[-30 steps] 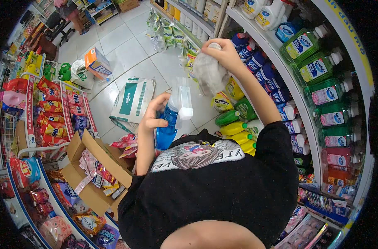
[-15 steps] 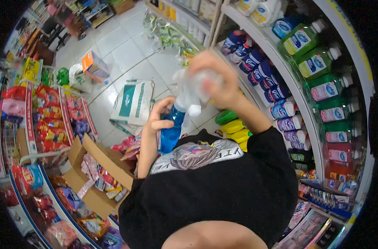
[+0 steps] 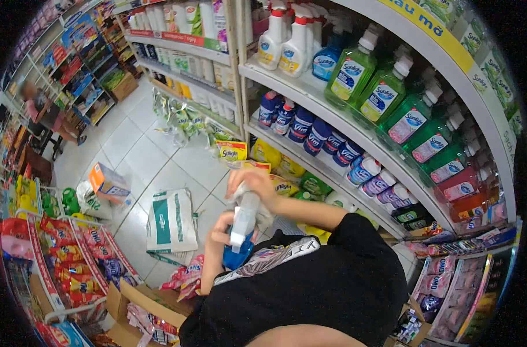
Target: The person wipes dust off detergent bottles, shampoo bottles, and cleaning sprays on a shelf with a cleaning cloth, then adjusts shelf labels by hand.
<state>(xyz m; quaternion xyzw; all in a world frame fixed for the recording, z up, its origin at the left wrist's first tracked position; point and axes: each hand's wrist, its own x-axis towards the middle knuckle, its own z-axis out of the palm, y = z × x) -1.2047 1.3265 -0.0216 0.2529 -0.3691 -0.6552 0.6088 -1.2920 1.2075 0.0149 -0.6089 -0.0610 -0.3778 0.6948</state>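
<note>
— Now then, step in hand?
— Looks like wiping down the spray bottle. Held low before the chest, above the tiled floor, near the shelf of Sunlight bottles.
— Grip?
— Left hand wrapped round the blue body, fingers curled tight on it. Right hand closed over the white trigger head, seemingly pinching a pale rag against it; blurred, so hard to be sure.
— Long axis?
— Near upright, leaning a little. Base down toward the chest, head up and away under the right palm. Nozzle direction: cannot tell, covered.
— Next move?
— Probably calls for a steady hold with the left while rubbing or turning with the right, keeping clear of the trigger to avoid a spray.
</note>
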